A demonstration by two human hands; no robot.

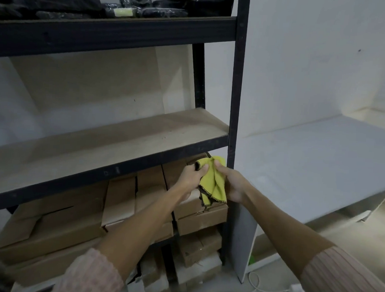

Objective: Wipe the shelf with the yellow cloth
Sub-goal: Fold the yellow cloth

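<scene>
The dark metal rack stands ahead of both hands, its bare brown shelf just above and beyond them. Below the hands, cardboard boxes fill the lower level. A white bench lies off to the right hand's side. The left hand and right hand both grip the bunched yellow cloth, held between them.

Yellow cloth with dark stitched edging. Shelf board pale tan, frame black. Cardboard boxes brown. Top-shelf packages black, one pale yellow-green label. Sleeves pink ribbed knit. Wall white; cable white.
</scene>
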